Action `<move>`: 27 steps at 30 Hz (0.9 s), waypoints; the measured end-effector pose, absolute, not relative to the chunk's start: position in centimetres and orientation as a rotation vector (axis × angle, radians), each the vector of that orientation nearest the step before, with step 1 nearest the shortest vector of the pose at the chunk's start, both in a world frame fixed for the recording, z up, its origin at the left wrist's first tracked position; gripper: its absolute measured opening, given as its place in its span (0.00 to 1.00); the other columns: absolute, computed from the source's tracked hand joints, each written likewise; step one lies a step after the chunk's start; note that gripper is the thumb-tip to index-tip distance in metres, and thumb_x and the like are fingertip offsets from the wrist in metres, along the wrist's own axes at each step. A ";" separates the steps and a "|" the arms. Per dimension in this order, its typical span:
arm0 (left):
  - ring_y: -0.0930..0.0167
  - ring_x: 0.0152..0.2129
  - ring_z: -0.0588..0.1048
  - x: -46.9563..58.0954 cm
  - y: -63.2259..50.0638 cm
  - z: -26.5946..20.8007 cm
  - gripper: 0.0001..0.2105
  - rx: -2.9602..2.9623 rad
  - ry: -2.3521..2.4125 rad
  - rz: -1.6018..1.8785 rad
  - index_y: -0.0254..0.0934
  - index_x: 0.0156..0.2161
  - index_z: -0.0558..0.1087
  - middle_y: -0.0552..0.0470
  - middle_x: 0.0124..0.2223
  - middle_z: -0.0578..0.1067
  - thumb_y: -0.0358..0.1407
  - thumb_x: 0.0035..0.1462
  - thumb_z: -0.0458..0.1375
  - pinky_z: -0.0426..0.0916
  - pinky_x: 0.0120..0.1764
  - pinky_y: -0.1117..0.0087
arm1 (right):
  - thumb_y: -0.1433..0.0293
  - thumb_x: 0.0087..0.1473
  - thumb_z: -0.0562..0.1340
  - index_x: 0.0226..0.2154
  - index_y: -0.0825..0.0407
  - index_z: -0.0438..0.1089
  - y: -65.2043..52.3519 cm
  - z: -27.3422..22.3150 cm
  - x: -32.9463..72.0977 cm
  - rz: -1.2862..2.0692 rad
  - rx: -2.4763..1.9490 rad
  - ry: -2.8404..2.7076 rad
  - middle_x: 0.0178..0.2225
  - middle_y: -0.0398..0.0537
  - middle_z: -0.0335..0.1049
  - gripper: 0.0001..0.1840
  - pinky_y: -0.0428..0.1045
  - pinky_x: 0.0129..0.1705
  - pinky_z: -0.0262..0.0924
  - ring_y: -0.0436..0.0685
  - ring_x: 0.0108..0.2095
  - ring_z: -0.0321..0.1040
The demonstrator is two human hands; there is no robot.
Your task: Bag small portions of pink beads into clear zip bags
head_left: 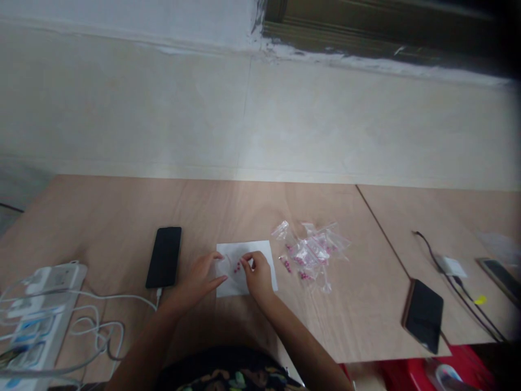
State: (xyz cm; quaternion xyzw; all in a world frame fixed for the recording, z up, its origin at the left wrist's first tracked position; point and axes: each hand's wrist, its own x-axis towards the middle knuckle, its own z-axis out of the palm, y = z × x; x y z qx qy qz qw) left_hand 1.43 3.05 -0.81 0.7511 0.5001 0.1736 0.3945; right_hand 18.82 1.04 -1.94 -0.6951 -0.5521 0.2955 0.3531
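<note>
A sheet of white paper [266, 251] lies on the wooden table in front of me. Small dark-pink pieces [237, 267], bead-like, show over its middle. My left hand [204, 273] rests at the paper's left edge, thumb and fingers spread apart around what looks like thin clear plastic [222, 265]. From the right, my right hand [259, 273] reaches over the paper, thumb and index finger pinched together beside the pink pieces. What the pinch holds is too small to make out. Right of the paper sits a pile of clear plastic bags [311, 251] with pink pieces, some beside them [286, 264].
A black phone [164, 257] on a white cable lies to the left, near a white power strip [52, 309] with tangled cords. Another phone [424, 315] is at the right front edge, with a dark cable [459, 288] beyond it. Behind the table stands a wall [163, 119].
</note>
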 end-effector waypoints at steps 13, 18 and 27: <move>0.63 0.45 0.65 1.8 3.1 -0.6 0.19 1.892 1.235 0.451 0.38 0.45 0.61 0.46 0.46 0.67 0.39 0.48 0.57 0.59 0.48 0.60 | 0.76 0.48 0.56 0.30 0.52 0.70 1.0 -5.1 19.2 0.768 -1.771 -1.525 0.31 0.50 0.67 0.09 0.50 0.38 0.56 0.56 0.36 0.61; 0.63 0.45 0.65 1.7 3.0 -0.5 0.19 1.893 1.255 0.436 0.37 0.45 0.62 0.45 0.46 0.67 0.39 0.48 0.57 0.59 0.48 0.60 | 0.78 0.45 0.57 0.26 0.52 0.70 1.3 -5.8 19.3 0.815 -1.765 -1.604 0.30 0.49 0.67 0.08 0.50 0.38 0.55 0.57 0.36 0.61; 0.64 0.42 0.66 2.1 3.1 -0.6 0.19 1.895 1.248 0.448 0.38 0.44 0.62 0.47 0.44 0.69 0.39 0.46 0.58 0.60 0.45 0.60 | 0.70 0.48 0.58 0.28 0.52 0.69 1.3 0.4 18.7 0.850 -1.558 -1.454 0.25 0.45 0.66 0.05 0.46 0.28 0.54 0.52 0.27 0.59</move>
